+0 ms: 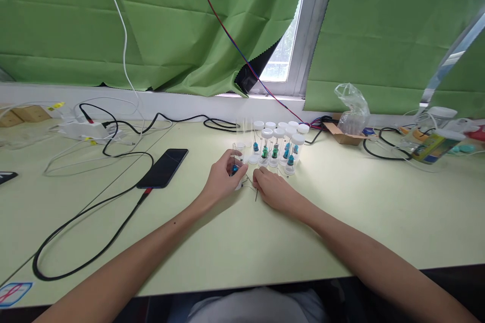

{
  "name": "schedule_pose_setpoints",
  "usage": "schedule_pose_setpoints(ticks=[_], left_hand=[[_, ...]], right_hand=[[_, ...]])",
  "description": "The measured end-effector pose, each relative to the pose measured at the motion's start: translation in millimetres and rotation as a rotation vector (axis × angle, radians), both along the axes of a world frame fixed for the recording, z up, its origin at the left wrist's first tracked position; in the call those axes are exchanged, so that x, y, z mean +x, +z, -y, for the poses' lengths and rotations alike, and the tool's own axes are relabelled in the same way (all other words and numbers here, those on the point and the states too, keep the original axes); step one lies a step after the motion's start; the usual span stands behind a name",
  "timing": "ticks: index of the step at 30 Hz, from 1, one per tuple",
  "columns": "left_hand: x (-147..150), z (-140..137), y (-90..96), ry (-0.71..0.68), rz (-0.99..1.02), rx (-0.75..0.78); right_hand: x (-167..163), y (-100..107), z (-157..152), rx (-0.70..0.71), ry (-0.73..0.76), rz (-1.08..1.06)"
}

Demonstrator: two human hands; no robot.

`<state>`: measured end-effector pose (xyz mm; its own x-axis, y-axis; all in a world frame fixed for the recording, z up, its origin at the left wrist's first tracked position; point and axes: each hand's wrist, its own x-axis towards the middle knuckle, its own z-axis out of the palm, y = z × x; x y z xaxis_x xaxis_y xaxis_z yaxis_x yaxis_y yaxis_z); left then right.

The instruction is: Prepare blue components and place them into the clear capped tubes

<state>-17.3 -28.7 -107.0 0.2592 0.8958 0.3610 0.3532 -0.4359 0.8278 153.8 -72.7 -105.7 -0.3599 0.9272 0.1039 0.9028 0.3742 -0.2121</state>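
My left hand (225, 171) is wrapped round a clear plastic vial (238, 185) with a small blue part inside; the vial stands upright on the table. Just to its right, my right hand (273, 187) is closed, with its fingertips pinched low over the tabletop. A thin dark wire (256, 195) sticks out beneath those fingertips. Fine wires also run between the vial and my right hand. Behind my hands stand several clear vials (278, 147) with white lids, holding blue or green parts with thin wires.
On the left lies a black phone (163, 168) with a black cable (81, 268) looping forward. A white power strip (84, 130) sits further back. At the back right are a cardboard box (343, 136) with a plastic bag (354, 111) and a labelled container (435, 146).
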Motion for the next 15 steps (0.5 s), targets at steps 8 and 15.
schedule_pose_setpoints(ticks=[8,15], left_hand=[[0.5,4.2,4.3,0.035,-0.067,0.086],[-2.2,6.8,13.1,0.074,-0.121,0.192]], right_hand=[[2.6,-5.1,-5.0,0.077,0.008,-0.18],[3.9,-9.6,-11.6,0.237,0.027,-0.456]])
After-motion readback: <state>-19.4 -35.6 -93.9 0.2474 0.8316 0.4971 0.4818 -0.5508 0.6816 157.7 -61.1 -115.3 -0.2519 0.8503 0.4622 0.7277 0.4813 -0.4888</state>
